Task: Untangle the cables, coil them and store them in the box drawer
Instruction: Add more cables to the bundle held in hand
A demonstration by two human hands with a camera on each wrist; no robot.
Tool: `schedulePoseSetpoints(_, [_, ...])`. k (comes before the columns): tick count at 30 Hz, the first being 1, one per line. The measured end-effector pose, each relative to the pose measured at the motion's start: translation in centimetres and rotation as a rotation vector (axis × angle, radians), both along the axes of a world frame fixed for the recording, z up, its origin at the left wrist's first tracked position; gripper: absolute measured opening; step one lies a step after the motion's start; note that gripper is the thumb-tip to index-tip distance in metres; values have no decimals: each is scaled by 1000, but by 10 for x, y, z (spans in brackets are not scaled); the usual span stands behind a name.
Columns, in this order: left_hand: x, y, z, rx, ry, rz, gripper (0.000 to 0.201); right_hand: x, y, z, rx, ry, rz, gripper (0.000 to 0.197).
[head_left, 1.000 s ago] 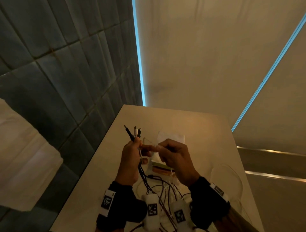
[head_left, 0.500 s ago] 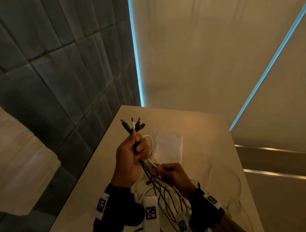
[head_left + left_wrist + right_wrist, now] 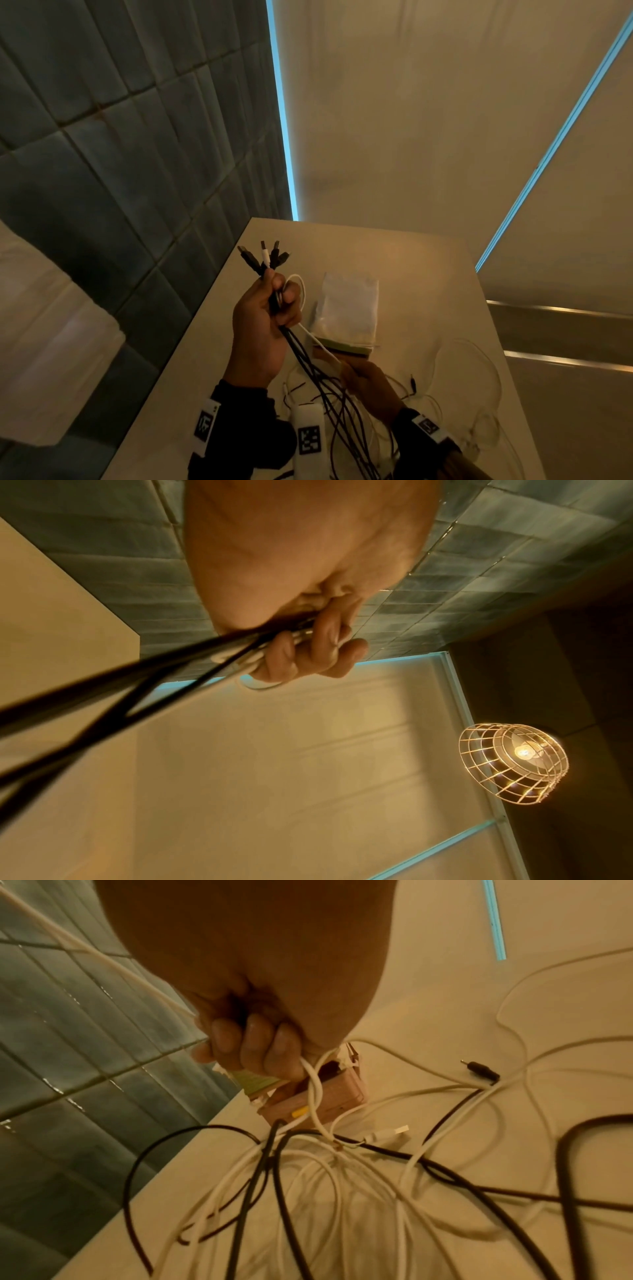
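My left hand (image 3: 270,308) is raised above the table and grips a bundle of black and white cables (image 3: 308,363), their plug ends (image 3: 263,257) fanning out above the fist. In the left wrist view the fingers (image 3: 308,653) curl round the same cables. Lower and to the right, my right hand (image 3: 363,380) holds one white cable (image 3: 322,346) that runs taut up to the left fist. Loose black and white cables (image 3: 342,1164) lie tangled on the table below. A small pink box (image 3: 322,1096) stands just beyond my right fingers (image 3: 260,1047).
The beige table (image 3: 428,274) runs along a grey tiled wall (image 3: 120,154) on the left. A clear plastic bag (image 3: 349,308) lies behind the box. A black jack plug (image 3: 479,1069) and a white USB plug (image 3: 390,1133) rest on the table. A wire lamp (image 3: 510,761) hangs overhead.
My right hand slid down the white cable, away from the left hand, and drew it taut. The left hand rose slightly with the cable ends.
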State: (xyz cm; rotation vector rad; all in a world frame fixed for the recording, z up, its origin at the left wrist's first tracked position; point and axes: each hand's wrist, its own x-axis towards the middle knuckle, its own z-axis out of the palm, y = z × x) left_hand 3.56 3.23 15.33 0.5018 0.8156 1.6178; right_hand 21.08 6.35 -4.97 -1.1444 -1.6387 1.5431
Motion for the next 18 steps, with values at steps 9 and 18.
schedulePoseSetpoints(9, [2,1,-2,-181,247,75,27,-7,16,95,-53,181,-241,23])
schedulePoseSetpoints(18, [13,2,1,-257,284,38,31,-31,-9,183,210,356,116,17])
